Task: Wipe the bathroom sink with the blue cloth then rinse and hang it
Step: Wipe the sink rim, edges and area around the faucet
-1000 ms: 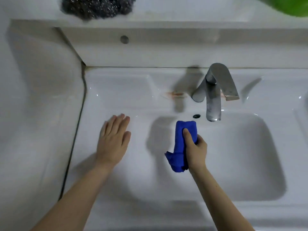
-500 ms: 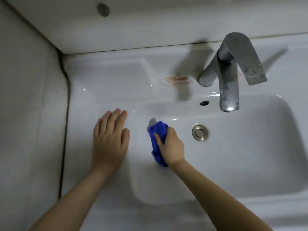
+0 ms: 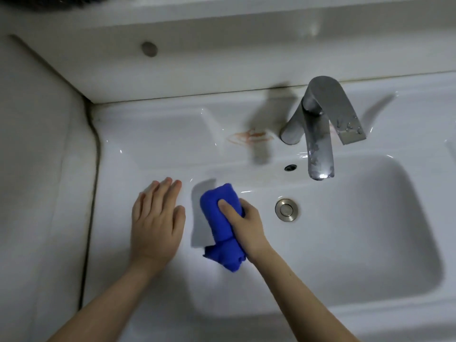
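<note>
The right hand is closed around a bunched, deep-blue microfibre cloth, thumb laid across its upper side and the fingers wrapped underneath, pressing it against the left inner wall of the white glazed ceramic sink. The cloth sits at about nine o'clock in the basin, just inside the rim, with its loose tail hanging toward six o'clock below the wrist. The left hand lies flat and open on the sink's left ledge, fingers together, holding nothing; it appears to be bracing the body.

From the cloth, the round brushed-metal drain plug lies toward three o'clock, near but apart from the knuckles. The angular brushed-steel faucet stands at about one o'clock, with the small dark overflow hole just left of its spout. A reddish-orange ring stain marks the deck at twelve o'clock, beside the faucet base.

The cloth looks soft, light and limp, so it will fold to whatever the palm pushes it against and will not scratch the glaze. Whether it is wet cannot be told. Gripping it as a wad through the middle, as here, gives firm pressure; for hanging later, a corner or edge would probably serve better. The glazed surface likely lets it slide easily, so downward pressure matters more than squeeze. Wiping seems mid-course, with the stain untouched.
</note>
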### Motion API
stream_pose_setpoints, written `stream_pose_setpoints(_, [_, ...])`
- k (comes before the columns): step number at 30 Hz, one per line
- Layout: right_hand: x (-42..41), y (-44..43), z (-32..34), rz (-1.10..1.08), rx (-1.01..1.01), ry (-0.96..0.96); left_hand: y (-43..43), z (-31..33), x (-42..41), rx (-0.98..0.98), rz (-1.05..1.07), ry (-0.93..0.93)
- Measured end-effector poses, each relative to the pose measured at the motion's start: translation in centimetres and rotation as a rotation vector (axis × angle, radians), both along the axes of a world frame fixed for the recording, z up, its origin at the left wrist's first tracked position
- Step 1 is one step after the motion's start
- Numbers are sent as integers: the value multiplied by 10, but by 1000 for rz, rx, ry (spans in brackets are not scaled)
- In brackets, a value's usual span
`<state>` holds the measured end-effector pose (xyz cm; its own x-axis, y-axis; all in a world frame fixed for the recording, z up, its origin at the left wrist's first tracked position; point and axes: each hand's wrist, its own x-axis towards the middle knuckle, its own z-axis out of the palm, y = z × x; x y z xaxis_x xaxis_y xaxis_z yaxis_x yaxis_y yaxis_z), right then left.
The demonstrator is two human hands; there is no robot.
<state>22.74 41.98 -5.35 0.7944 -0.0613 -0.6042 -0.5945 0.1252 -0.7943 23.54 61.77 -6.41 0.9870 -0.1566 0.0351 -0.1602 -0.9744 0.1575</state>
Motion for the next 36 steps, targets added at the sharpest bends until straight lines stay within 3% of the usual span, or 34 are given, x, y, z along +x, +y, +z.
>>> stream_pose_setpoints(2, [21,-17,28,-244,-178,-132,0,0,0,-3,2,-21])
stream_pose_setpoints(4, [53,-28,44,-381,-483,-298,0,-1,1,-4,-1,-51])
stream_pose_setpoints(6, [87,-37,46,-294,-873,-345,0,-2,1,-4,-4,-75])
stream_pose_setpoints(8, [114,-41,30,-212,-1169,-243,0,-6,1,-6,-4,-95])
stream_pose_setpoints(10, [125,-18,23,-269,-1143,-148,1,-8,0,-9,-5,-100])
stream_pose_setpoints(13, [114,34,20,-132,-954,-303,1,-6,1,6,-15,-81])
stream_pose_setpoints(15, [107,26,19,-109,-934,-345,1,-6,1,11,-25,-85])
stream_pose_setpoints(19, [106,-42,9,-315,-1080,-138,2,-7,4,-8,-18,-112])
stream_pose_setpoints(21, [116,-33,7,-423,-1066,-97,1,-8,3,-25,-19,-111])
stream_pose_setpoints(26, [115,26,15,-131,-900,-273,1,-6,3,-14,-16,-77])
stream_pose_setpoints(28, [101,-6,12,-98,-1012,-225,2,-6,3,-26,-12,-83])
stream_pose_setpoints(30, [90,-42,8,-216,-1112,-132,2,-8,4,-42,-3,-88])
stream_pose_setpoints(33, [107,-34,12,-265,-1206,-143,0,-8,5,-47,-4,-78])
stream_pose_setpoints(36, [129,19,19,-122,-919,-211,1,-6,4,-23,-6,-49])
